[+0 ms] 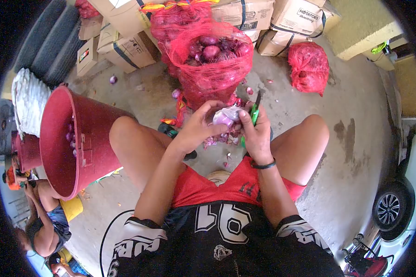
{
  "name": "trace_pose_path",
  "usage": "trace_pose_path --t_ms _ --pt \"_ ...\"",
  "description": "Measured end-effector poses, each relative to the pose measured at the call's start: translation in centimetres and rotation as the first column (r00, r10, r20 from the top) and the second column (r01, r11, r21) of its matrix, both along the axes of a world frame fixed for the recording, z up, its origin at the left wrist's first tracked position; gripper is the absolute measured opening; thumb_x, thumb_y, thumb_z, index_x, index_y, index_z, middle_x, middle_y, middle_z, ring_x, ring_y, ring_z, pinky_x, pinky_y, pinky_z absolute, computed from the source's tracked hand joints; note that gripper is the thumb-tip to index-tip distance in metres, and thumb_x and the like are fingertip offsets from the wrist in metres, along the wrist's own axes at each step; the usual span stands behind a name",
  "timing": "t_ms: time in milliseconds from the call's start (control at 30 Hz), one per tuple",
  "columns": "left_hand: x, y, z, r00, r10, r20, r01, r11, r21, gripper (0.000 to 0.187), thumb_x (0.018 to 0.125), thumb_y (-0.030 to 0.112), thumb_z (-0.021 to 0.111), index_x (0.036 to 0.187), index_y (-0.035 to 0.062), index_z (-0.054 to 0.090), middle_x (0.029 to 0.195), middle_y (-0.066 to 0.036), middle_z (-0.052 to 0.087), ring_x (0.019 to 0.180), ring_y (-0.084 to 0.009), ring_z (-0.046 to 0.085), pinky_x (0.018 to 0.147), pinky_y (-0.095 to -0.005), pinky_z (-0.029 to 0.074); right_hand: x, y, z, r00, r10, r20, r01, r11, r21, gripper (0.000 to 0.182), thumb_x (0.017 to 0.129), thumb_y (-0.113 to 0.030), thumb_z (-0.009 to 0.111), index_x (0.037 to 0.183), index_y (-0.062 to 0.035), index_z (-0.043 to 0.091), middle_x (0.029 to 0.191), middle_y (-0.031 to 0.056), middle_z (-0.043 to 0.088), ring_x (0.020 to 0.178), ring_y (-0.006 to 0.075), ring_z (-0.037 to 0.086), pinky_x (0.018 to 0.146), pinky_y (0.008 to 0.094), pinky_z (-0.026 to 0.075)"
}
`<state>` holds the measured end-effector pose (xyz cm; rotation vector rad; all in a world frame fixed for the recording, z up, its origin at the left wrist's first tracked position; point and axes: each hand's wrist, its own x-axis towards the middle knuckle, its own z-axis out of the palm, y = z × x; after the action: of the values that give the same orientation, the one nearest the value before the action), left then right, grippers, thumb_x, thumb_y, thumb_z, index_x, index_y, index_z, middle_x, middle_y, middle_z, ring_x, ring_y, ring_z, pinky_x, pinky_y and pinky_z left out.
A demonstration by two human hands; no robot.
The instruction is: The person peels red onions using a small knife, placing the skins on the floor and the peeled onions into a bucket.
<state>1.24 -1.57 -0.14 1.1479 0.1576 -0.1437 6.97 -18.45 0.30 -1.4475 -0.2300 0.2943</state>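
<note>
A partly peeled red onion [223,119], pale purple with loose whitish skin on top, sits in the curled fingers of my left hand [199,128]. My right hand [258,135] is closed around the green handle of a small knife [255,113], its dark blade pointing up and away from me. The right thumb presses close to the onion's side. Below both hands, onion peels [226,138] lie scattered on the floor between my feet. Just beyond stands an open red mesh sack [212,76] full of red onions.
On my left a large red tub [85,152] holds some onions. A smaller red mesh bag [308,69] rests on the floor to the right. Cardboard boxes [127,48] line the back. Another person [46,217] sits at far left; a car wheel [387,210] shows at right.
</note>
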Motion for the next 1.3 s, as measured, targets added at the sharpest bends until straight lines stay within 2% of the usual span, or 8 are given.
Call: trace_pose_path --t_ms 300,500,700,800,900,1067,1167,1300 --pt "-0.1 0.4 0.6 0.996 -0.094 -0.012 0.095 0.985 0.146 0.070 0.068 -0.001 0.079 0.131 0.0045 0.048 0.125 -0.006 0.057 0.116 -0.0177 0.053 0.096 -0.0318 0.048 1.5 -1.0 0.0 0.987 -0.111 -0.119 0.117 0.992 0.047 0.018 0.098 -0.021 0.059 0.104 -0.0051 0.054 0.075 -0.0012 0.058 0.056 0.0039 0.051 0.046 0.0182 0.037" --pt "-0.4 0.6 1.3 0.990 -0.134 0.039 0.137 0.986 -0.091 0.079 0.065 0.000 0.081 0.135 0.0030 0.046 0.131 -0.007 0.054 0.126 -0.0203 0.048 0.104 -0.0374 0.043 2.6 -2.0 -1.2 0.978 -0.195 -0.073 0.196 0.981 0.004 0.016 0.098 -0.022 0.059 0.097 -0.0067 0.054 0.071 -0.0035 0.054 0.055 0.0038 0.046 0.045 0.0192 0.033" --pt "-0.6 1.1 -0.2 0.989 -0.109 0.094 0.121 0.984 -0.132 0.078 0.072 0.013 0.081 0.138 0.0023 0.041 0.129 -0.011 0.056 0.122 -0.0233 0.054 0.104 -0.0387 0.045 3.2 -2.4 -0.9 0.972 -0.237 0.008 0.237 0.971 -0.013 0.013 0.098 -0.019 0.058 0.096 -0.0067 0.053 0.071 -0.0033 0.051 0.057 0.0035 0.045 0.047 0.0189 0.033" --pt "-0.6 1.7 -0.3 0.995 -0.077 0.057 0.094 0.887 -0.453 0.071 0.078 0.017 0.077 0.137 0.0021 0.041 0.128 -0.013 0.057 0.119 -0.0261 0.057 0.103 -0.0391 0.046 2.9 -2.6 0.4 0.964 -0.261 -0.041 0.261 0.965 0.005 0.015 0.098 -0.021 0.058 0.096 -0.0068 0.053 0.072 -0.0029 0.052 0.057 0.0041 0.045 0.047 0.0188 0.033" --pt "-0.3 1.7 -0.3 0.994 0.088 0.059 -0.041 0.833 -0.552 0.055 0.084 0.003 0.067 0.133 0.0031 0.043 0.127 -0.013 0.057 0.114 -0.0267 0.060 0.097 -0.0443 0.051 3.1 -3.2 1.5 0.941 -0.322 -0.104 0.332 0.938 0.101 0.019 0.098 -0.025 0.059 0.097 -0.0071 0.053 0.072 -0.0020 0.052 0.056 0.0052 0.046 0.046 0.0191 0.033" --pt "0.2 2.3 -1.8 0.982 0.186 -0.029 -0.186 0.931 -0.315 0.045 0.093 0.013 0.062 0.132 0.0030 0.042 0.129 -0.015 0.056 0.115 -0.0279 0.060 0.095 -0.0447 0.052 3.0 -3.5 4.5 0.940 -0.332 -0.073 0.340 0.920 0.196 0.017 0.098 -0.023 0.059 0.098 -0.0073 0.054 0.072 -0.0014 0.053 0.055 0.0050 0.046 0.044 0.0198 0.031" --pt "0.2 2.0 -1.2 0.973 0.228 -0.032 -0.224 0.905 -0.362 0.039 0.093 0.011 0.062 0.128 0.0043 0.046 0.125 -0.012 0.058 0.112 -0.0249 0.061 0.093 -0.0444 0.053 3.4 -4.5 2.7 0.973 -0.230 0.030 0.232 0.970 -0.069 0.023 0.096 -0.026 0.062 0.104 -0.0051 0.056 0.078 -0.0001 0.058 0.062 0.0066 0.052 0.053 0.0201 0.042" --pt "0.5 1.3 -1.7 0.959 0.278 -0.063 -0.282 0.898 -0.336 0.036 0.094 0.015 0.062 0.125 0.0046 0.047 0.121 -0.011 0.060 0.107 -0.0232 0.062 0.089 -0.0426 0.055 1.0 -2.0 0.7 0.905 0.167 0.392 0.021 0.902 -0.432 0.048 0.096 -0.022 0.058 0.134 0.0037 0.046 0.116 0.0228 0.058 0.103 0.0367 0.060 0.093 0.0412 0.046"
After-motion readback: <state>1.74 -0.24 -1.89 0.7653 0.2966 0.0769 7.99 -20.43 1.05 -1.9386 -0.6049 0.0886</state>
